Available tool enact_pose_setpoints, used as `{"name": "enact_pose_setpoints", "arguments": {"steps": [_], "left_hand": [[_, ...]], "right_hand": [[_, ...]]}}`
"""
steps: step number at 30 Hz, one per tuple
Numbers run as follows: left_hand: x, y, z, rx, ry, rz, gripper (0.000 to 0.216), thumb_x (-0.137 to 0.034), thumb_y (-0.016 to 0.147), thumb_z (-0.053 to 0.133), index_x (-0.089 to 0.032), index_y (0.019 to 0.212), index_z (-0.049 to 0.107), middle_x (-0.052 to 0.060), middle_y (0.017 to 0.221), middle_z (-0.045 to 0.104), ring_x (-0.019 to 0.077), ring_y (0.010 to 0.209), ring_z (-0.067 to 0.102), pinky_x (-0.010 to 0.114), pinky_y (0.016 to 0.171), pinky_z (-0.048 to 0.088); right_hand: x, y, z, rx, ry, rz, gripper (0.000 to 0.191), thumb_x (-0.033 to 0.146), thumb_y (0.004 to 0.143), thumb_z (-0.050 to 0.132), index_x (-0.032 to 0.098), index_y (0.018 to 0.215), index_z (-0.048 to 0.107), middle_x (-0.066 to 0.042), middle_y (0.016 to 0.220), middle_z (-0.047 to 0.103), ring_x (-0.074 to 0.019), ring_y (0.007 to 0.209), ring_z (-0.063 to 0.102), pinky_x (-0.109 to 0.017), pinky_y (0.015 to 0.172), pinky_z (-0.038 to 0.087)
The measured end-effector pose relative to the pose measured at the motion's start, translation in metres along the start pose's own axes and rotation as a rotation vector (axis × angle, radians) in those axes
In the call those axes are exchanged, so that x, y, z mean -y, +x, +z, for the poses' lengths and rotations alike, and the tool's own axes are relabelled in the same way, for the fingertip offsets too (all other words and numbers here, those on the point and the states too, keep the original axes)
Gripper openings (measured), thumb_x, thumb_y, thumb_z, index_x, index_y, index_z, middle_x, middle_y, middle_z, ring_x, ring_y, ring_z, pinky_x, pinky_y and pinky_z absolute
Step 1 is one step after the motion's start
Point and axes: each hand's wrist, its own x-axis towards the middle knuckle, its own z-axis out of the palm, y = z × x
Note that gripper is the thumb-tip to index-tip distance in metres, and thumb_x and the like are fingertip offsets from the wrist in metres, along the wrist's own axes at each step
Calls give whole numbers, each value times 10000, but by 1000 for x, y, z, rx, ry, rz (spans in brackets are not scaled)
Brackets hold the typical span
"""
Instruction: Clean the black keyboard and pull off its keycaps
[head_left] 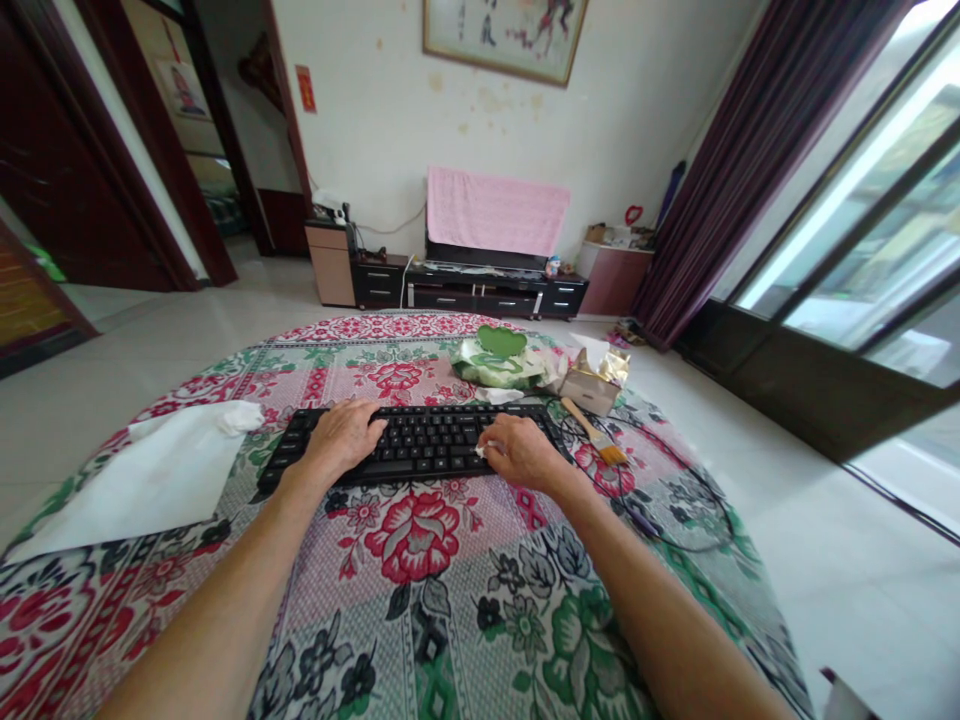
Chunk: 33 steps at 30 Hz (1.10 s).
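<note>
A black keyboard (427,432) lies across the round table, its keys facing up. My left hand (343,436) is laid over its left part, fingers reaching to the far edge and thumb on the keys. With fingers bent together, my right hand (517,448) pinches a small piece of white tissue (481,451) against the keys right of the middle. Most of the tissue is hidden in the fingers. To the right of the keyboard lies a flat brush (596,434) with a wooden handle and yellowish bristles.
Behind the keyboard sits a green-lidded pack of wipes (499,358), beside an opened small box (592,385) with gold foil. A black cable (694,480) loops at the right. White paper (142,480) with a crumpled tissue (240,417) lies left on the flowered tablecloth (420,620).
</note>
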Motion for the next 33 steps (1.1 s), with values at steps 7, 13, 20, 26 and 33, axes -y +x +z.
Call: {"name": "enact_pose_setpoints", "arguments": {"steps": [7, 13, 20, 26, 33], "left_hand": [[1, 0, 2, -19, -30, 10, 333, -343, 854, 391, -189, 1029, 629, 85, 1085, 646, 237, 1034, 568, 345, 927, 412], [2, 0, 2, -12, -37, -5, 322, -350, 850, 400, -212, 1036, 625, 63, 1104, 642, 222, 1042, 561, 339, 933, 409], [2, 0, 4, -9, -34, 0, 340, -357, 853, 390, -187, 1033, 622, 87, 1096, 641, 240, 1039, 566, 351, 924, 417], [3, 0, 3, -12, -7, 24, 339, -347, 858, 388, -175, 1026, 627, 92, 1099, 639, 232, 1031, 573, 328, 934, 408], [2, 0, 3, -28, -41, -4, 332, -353, 854, 412, -181, 1039, 627, 88, 1096, 641, 234, 1043, 569, 328, 935, 408]], "right_hand": [[21, 2, 12, -80, 82, -150, 206, 210, 827, 494, 218, 928, 673, -44, 879, 591, -150, 826, 522, -276, 755, 333], [17, 0, 8, -32, 7, -52, 168, 206, 759, 527, 192, 820, 683, -42, 782, 596, -162, 767, 530, -288, 731, 323], [20, 5, 14, -126, 46, -81, 196, 206, 814, 505, 213, 919, 670, -42, 873, 605, -158, 834, 525, -278, 741, 310], [19, 5, 13, -81, -24, -30, 195, 209, 829, 494, 218, 909, 671, -48, 879, 600, -172, 844, 527, -300, 748, 303], [2, 1, 3, -134, 60, 42, 212, 222, 876, 436, 181, 949, 630, -59, 908, 572, -150, 821, 537, -259, 752, 362]]}}
